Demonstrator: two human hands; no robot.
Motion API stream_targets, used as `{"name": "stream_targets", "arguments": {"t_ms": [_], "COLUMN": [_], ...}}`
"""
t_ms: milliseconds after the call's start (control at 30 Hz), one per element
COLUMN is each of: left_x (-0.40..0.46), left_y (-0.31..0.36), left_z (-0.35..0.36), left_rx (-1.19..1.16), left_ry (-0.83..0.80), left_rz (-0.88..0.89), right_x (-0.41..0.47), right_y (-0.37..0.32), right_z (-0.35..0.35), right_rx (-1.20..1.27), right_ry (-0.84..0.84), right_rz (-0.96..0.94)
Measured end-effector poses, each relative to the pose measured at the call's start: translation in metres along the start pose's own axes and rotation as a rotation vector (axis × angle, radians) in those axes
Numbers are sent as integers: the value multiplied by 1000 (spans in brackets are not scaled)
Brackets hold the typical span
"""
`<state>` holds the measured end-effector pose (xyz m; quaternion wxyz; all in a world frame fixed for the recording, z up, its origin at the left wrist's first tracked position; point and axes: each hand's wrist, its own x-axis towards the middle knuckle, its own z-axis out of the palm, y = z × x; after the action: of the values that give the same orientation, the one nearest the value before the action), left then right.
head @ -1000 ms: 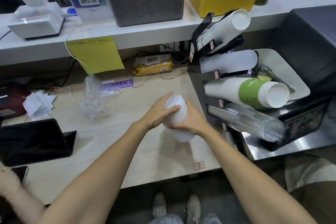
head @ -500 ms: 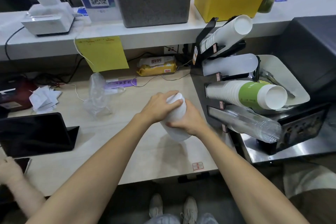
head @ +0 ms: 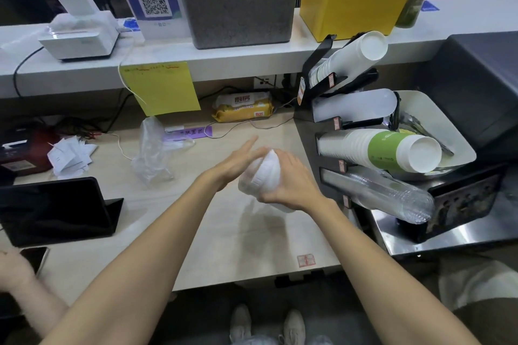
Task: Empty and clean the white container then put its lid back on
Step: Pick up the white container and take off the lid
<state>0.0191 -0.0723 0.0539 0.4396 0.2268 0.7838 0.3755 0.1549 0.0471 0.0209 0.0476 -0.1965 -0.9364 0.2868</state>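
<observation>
The desk (head: 246,235) holds nothing new. Above it, the right hand (head: 291,179) is wrapped tight on the tilted container (head: 265,173). The left hand (head: 238,161) was gripping the lid (head: 270,158) 1 second ago; now it lies flat and open on it, probably pressing it shut.

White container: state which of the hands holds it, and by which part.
The right hand grips the white container around its body; the left hand lies open-fingered against its top.

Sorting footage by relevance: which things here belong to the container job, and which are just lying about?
In the job: white container, right hand gripping it, left hand flat against its top.

Lying about: crumpled plastic bag, wipes pack, tablet, cup dispenser, yellow note.
</observation>
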Motion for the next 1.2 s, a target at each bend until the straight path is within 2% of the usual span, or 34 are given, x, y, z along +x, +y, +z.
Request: {"name": "stream_targets", "arguments": {"t_ms": [67,100,167,233,333,367,433,533,600,700,767,867,900,967,1033,1067,1133,1200], "left_x": [-5,-6,-6,-5,-9,-9,-8,-12,-12,-9,-7,-5,-3,1,-1,-2,-1,2], "left_y": [-8,-11,-14,-11,-2,-3,-12,-21,-22,-19,-12,-6,-8,-16,-23,-26,-29,-27], "left_z": [-3,-3,-4,-4,-6,-8,-8,-7,-5,-9,-11,-9,-8,-6,-4,-4,-7,-11], "left_rx": [23,65,181,217,153,129,80,-55,-65,75,195,241,252,176,21,8,67,97], "left_ry": [-120,-162,-146,-85,-64,-70,-74,-168,-202,-181,-188,-149,-105,-51,-143,-204,-262,-205], "left_rz": [155,172,120,3,-336,-397,-312,11,43,-46,-195,-398,-387,-207,-3,44,62,9], "right_x": [-3,-6,-11,-16,-18,-18,-17,-16,-17,-21,-24,-22,-20,-16,-13,-12,-11,-9], "right_y": [1,2,4,4,1,2,4,9,10,10,8,5,5,6,9,10,9,8], "right_z": [-3,-3,0,5,10,10,7,-1,-3,3,11,21,22,21,19,19,19,21], "right_rx": [32,29,27,34,5,4,34,68,70,80,89,81,78,81,78,79,90,80], "right_ry": [-21,-40,-67,-67,-43,-35,-20,-28,-38,-85,-92,-85,-82,-69,-54,-52,-73,-96], "right_rz": [-2,-11,-27,-45,-72,-71,-43,-6,1,3,7,11,12,25,32,35,36,24]}}
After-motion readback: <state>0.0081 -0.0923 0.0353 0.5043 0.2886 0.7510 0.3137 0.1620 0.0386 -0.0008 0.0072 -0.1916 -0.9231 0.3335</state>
